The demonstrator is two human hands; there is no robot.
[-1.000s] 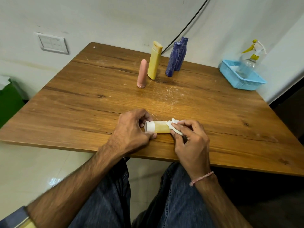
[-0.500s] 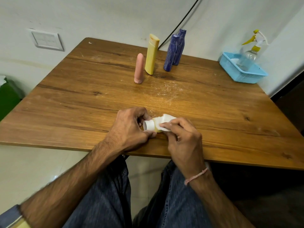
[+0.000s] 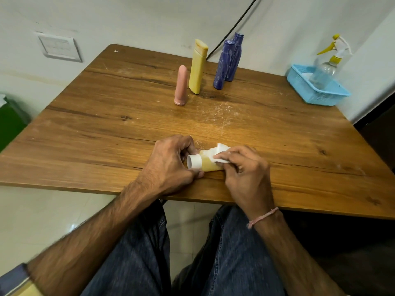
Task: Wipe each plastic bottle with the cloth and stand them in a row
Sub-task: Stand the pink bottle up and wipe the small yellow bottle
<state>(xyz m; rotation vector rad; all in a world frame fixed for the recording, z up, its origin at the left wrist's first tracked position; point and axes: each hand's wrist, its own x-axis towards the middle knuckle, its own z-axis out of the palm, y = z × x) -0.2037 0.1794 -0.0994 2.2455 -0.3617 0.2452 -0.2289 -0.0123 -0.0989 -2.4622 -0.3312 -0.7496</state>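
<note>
Wiping stroke at the near edge of the table (image 3: 106, 135): left hand (image 3: 168, 165) grips the white-capped end of the tan bottle (image 3: 210, 166), held sideways; right hand (image 3: 245, 174) pinches the cloth (image 3: 220, 151) against its body. Cloth has slid from the bottle's right end toward the cap, so this wipe seems nearly done; four bottles (image 3: 197, 67) stand far back

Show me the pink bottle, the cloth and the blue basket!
pink bottle (image 3: 181, 86): head view, middle of its body.
cloth (image 3: 220, 150): head view, bunched white top.
blue basket (image 3: 329, 99): head view, front wall.
</note>
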